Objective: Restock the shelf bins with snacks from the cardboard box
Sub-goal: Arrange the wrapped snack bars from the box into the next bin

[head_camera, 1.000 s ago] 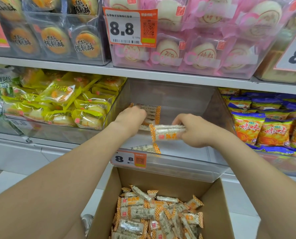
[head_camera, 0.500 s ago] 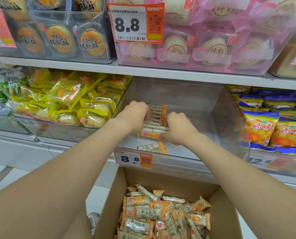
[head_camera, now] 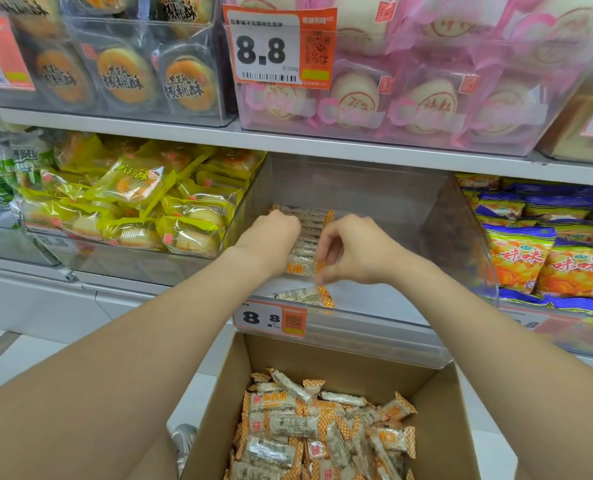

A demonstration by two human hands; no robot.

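Observation:
A clear shelf bin (head_camera: 385, 323) holds a short row of white snack packs with orange ends (head_camera: 309, 227), standing on edge at its left side. My left hand (head_camera: 271, 241) is curled over the row's left end and grips it. My right hand (head_camera: 355, 255) hovers at the row's right end, fingers apart and blurred, holding nothing that I can see. One loose pack (head_camera: 303, 294) lies flat at the bin's front. Below, the open cardboard box (head_camera: 451, 420) holds several of the same packs (head_camera: 309, 427).
Yellow pastry packs (head_camera: 132, 202) fill the bin to the left, orange and blue chip bags (head_camera: 547, 258) the bin to the right. An upper shelf (head_camera: 322, 147) with more bins hangs just above. An 8.8 price tag (head_camera: 271, 318) sits on the bin's front.
My right hand carried one pack to the row, pressed it against the front of the row, and has now let go and drawn back a little. My left hand stayed on the row.

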